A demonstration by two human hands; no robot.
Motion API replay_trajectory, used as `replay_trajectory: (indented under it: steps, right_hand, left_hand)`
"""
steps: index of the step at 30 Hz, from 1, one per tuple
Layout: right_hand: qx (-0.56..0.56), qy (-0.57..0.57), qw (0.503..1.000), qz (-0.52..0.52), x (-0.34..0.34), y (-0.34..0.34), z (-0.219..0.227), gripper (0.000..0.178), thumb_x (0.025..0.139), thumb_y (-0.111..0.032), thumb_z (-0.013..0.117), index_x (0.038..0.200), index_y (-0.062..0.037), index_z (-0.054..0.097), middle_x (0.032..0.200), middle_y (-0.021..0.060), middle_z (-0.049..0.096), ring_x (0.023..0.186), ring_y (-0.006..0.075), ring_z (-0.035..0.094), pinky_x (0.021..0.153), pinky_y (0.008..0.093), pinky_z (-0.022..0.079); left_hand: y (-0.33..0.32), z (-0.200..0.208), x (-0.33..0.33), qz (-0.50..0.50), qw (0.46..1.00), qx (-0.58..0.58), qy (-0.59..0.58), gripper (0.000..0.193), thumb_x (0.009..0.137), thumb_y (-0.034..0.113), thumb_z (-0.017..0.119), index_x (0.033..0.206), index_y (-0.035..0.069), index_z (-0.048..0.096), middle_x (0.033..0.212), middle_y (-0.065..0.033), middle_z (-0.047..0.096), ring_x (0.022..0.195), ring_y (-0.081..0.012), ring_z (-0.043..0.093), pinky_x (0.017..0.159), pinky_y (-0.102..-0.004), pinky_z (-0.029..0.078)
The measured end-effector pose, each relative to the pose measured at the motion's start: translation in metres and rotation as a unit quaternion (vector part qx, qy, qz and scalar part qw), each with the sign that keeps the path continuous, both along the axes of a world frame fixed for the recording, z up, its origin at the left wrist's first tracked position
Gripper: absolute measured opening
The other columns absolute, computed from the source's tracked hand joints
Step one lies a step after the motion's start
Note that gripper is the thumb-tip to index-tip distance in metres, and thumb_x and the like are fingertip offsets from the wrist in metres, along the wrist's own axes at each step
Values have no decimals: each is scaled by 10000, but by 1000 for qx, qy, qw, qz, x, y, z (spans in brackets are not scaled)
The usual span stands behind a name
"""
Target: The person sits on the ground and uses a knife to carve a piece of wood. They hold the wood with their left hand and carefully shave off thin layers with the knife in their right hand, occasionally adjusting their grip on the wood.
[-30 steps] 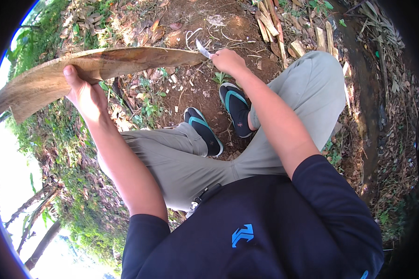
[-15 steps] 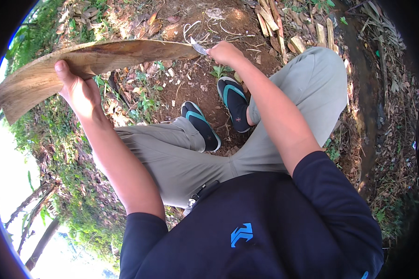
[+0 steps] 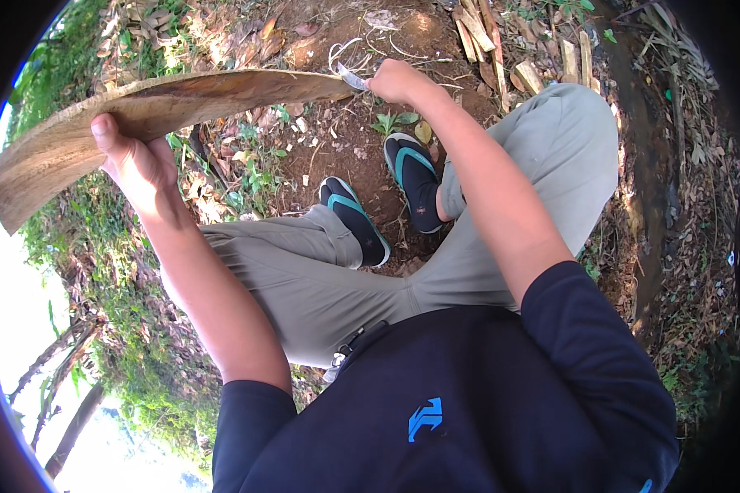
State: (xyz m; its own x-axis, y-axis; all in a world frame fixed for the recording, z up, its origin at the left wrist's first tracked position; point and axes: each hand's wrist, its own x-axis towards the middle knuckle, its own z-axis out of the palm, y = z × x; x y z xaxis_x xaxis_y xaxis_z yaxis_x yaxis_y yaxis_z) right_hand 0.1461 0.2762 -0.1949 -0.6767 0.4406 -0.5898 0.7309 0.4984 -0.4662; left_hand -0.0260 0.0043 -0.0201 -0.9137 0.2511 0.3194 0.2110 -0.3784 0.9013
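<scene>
Bark slab [image 3: 181, 103], long and curved, spans ten to twelve o'clock above bare dirt [image 3: 362, 148], the left hand [image 3: 136, 160] gripping its middle while the right hand [image 3: 395, 80], clenched on a small blade [image 3: 352, 78], works its far tip, trimming apparently barely begun.

I see no packages, signs or screens anywhere out here. The only mark I can make out is a small blue angular emblem [image 3: 425, 419] on the dark shirt, near the bottom centre of my view, close to the camera.
</scene>
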Motion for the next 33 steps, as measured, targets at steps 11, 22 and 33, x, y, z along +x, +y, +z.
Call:
replay_trajectory:
  steps: [11,22,33]
  right_hand:
    - [88,-3,995,47,-5,-21,26,345,833,-215,601,1113,-51,720,1137,148,712,1036,311,697,871,449,556]
    - [141,38,987,73,0,-33,12,281,849,-194,617,1064,-60,738,1064,142,733,973,302,719,837,431,577]
    - [-35,36,998,-48,8,-16,-16,448,907,-323,594,1178,28,659,1226,226,660,1135,366,644,978,453,495]
  left_hand:
    - [-2,-1,-4,-15,1000,-16,12,775,759,601,787,1280,84,539,1275,-73,575,1192,-259,551,1092,-497,422]
    - [-13,-7,-16,-21,999,12,-28,908,753,526,828,1393,33,413,1338,-113,535,1216,-273,550,1047,-472,493]
    - [-8,-23,-14,15,1000,-2,1,815,761,596,781,1252,-1,526,1141,-93,612,1019,-194,605,865,-376,567]
